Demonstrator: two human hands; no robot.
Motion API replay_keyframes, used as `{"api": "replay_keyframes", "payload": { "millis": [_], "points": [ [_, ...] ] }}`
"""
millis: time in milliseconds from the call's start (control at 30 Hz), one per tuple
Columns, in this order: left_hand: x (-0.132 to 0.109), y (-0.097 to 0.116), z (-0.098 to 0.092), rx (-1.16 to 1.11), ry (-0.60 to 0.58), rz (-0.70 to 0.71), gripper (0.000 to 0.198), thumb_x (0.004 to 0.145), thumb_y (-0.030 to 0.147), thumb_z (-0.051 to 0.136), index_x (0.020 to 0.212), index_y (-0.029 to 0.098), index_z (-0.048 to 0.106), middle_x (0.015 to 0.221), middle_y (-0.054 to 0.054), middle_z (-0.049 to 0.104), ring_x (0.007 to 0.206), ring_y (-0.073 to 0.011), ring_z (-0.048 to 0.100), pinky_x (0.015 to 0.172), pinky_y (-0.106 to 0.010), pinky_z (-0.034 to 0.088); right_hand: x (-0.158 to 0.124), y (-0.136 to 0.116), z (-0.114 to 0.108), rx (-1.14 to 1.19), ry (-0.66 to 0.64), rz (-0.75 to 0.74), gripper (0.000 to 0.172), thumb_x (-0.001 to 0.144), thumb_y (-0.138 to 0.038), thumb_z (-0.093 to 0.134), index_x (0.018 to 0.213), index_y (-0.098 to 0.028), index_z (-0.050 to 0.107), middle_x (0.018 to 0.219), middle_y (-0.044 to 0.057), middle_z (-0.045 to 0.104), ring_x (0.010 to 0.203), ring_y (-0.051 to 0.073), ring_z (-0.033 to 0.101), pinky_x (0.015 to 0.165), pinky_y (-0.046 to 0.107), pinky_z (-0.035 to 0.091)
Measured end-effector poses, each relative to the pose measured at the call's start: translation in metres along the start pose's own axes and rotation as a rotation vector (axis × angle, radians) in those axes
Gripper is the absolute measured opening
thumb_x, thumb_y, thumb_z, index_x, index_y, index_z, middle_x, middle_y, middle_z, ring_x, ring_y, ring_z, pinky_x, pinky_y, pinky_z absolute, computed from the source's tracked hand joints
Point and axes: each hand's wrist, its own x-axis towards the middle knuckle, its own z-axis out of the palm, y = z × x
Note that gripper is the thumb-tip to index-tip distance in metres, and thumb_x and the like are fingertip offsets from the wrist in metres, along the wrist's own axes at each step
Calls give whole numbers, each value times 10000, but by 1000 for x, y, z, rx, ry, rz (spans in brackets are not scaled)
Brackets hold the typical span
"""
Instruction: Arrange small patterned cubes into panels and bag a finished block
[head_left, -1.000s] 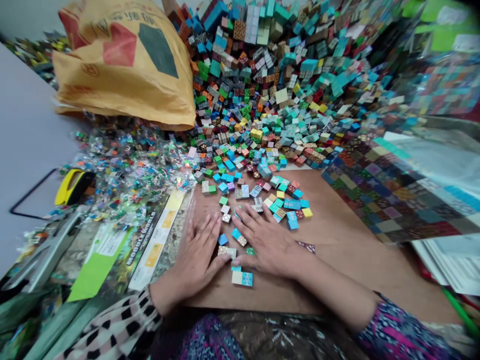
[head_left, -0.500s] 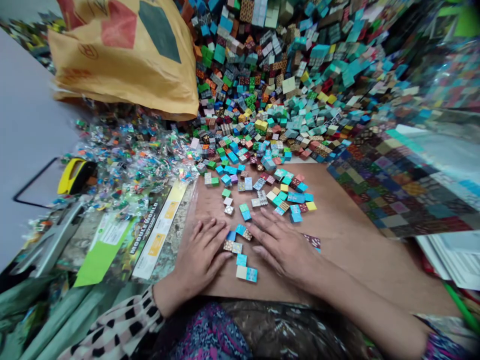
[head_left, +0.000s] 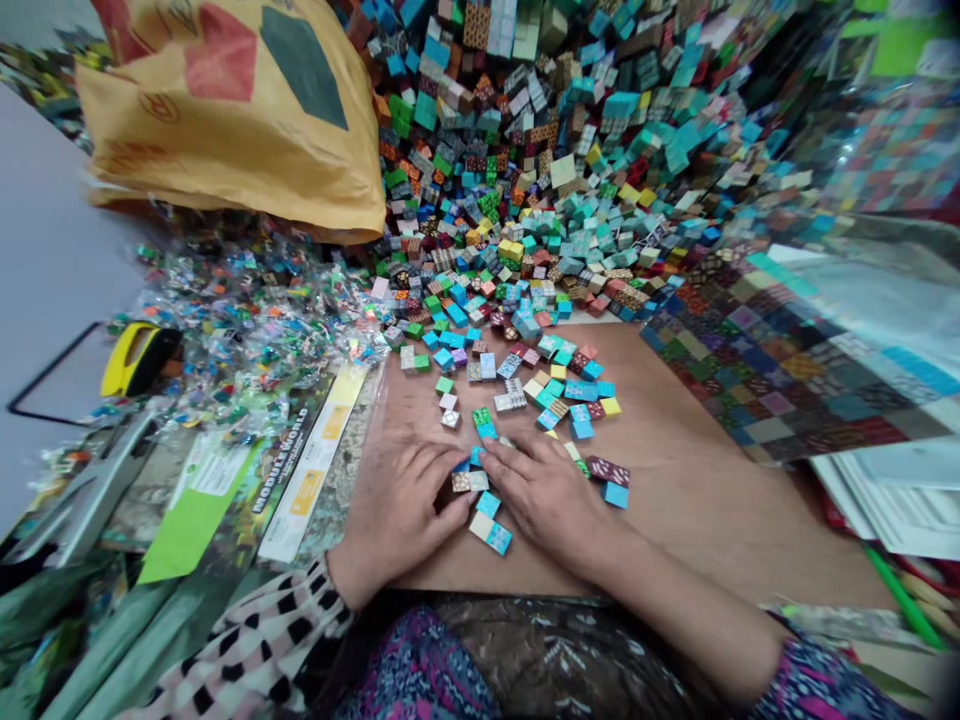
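Note:
My left hand (head_left: 409, 500) lies palm down on the brown board (head_left: 705, 510). Its thumb and fingertips are at a dotted tan and grey block pair (head_left: 470, 482), and no firm grip shows. Opposite it, my right hand (head_left: 551, 490) rests with fingers stretched out, their tips at a small blue block (head_left: 476, 456). Closer to me, a blue block (head_left: 488, 503) touches a cream and light-blue block pair (head_left: 491, 532). Beyond the fingertips sits a green and blue block pair (head_left: 484, 422). Beside my right hand are a dark red patterned block (head_left: 608, 470) and a blue block (head_left: 616, 495).
A big heap of coloured blocks (head_left: 525, 200) covers the back. Small bagged pieces (head_left: 262, 300) lie left, below a yellow bag (head_left: 232, 150). A yellow-and-black cutter (head_left: 139, 358) is far left. A printed block-pattern sheet (head_left: 780, 360) and papers (head_left: 862, 500) lie right.
My hands have come closer together around the blocks. The near cream and light-blue pair has turned at an angle. My right hand has moved left, uncovering blocks beside it. The view has shifted slightly.

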Motion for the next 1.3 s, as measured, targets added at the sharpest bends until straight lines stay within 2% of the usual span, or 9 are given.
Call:
{"api": "replay_keyframes", "payload": {
  "millis": [167, 333, 467, 567, 733, 867, 1100, 1200, 1300],
  "points": [
    [-2, -1, -1, -29, 11, 21, 370, 953, 337, 552, 1282, 171, 519, 1179, -100, 654, 1095, -244, 585, 966, -437, 472, -1, 0, -2, 121, 56, 42, 366, 925, -105, 475, 1252, -139, 635, 1218, 133, 677, 1107, 261, 563, 911, 414, 478],
    [-1, -4, 2, -2, -43, -23, 497, 937, 394, 566, 1367, 161, 478, 1190, -116, 619, 1091, -272, 557, 946, -462, 467, 4, 3, -7, 190, 53, 16, 366, 895, -75, 460, 1201, -128, 652, 1146, 111, 701, 990, 254, 551, 854, 402, 469],
    [3, -7, 4, -29, -23, -12, 445, 934, 379, 568, 1322, 164, 528, 1180, -117, 597, 1093, -271, 541, 932, -454, 470, 11, 6, -7, 235, 52, 56, 371, 895, -82, 446, 1203, -112, 651, 1061, 109, 715, 940, 253, 551, 832, 400, 456],
    [5, -7, 3, -49, -14, 2, 407, 934, 355, 569, 1297, 174, 544, 1169, -109, 592, 1088, -261, 538, 930, -447, 467, 13, 8, -4, 297, 52, 103, 326, 940, -126, 444, 1173, -162, 669, 1012, 78, 723, 904, 230, 570, 817, 380, 451],
    [5, -6, 1, -71, -43, -20, 422, 929, 356, 572, 1313, 185, 534, 1189, -105, 583, 1115, -261, 526, 956, -444, 455, 13, 13, -5, 334, 49, 122, 257, 963, -189, 499, 1123, -207, 698, 1011, 51, 727, 932, 219, 593, 836, 376, 460],
    [8, -6, 1, -46, -58, -12, 456, 919, 352, 575, 1342, 192, 524, 1167, -104, 585, 1092, -267, 534, 932, -450, 461, 14, 15, -10, 276, -27, 67, 316, 926, -154, 556, 1210, -224, 675, 1064, 50, 729, 972, 213, 604, 855, 384, 471],
    [11, -8, 2, -100, -75, -6, 447, 920, 344, 567, 1334, 182, 520, 1193, -110, 574, 1120, -271, 528, 946, -458, 462, 22, 16, -18, 214, -115, 13, 267, 924, -142, 549, 1123, -222, 709, 1064, 37, 736, 983, 215, 594, 833, 374, 468],
    [11, -7, 2, -111, -86, 7, 416, 915, 327, 578, 1304, 183, 543, 1184, -105, 576, 1112, -262, 535, 943, -445, 470, 18, 13, -24, 264, -50, 23, 290, 958, -157, 481, 1166, -190, 682, 1133, 71, 704, 1058, 227, 566, 889, 376, 454],
    [11, -7, 2, -117, -90, 3, 379, 914, 312, 579, 1273, 192, 562, 1182, -96, 577, 1114, -255, 543, 958, -446, 465, 7, 2, -32, 253, 17, 41, 265, 971, -209, 470, 1122, -175, 685, 1079, 91, 679, 1006, 235, 545, 854, 374, 436]
  ]
}}
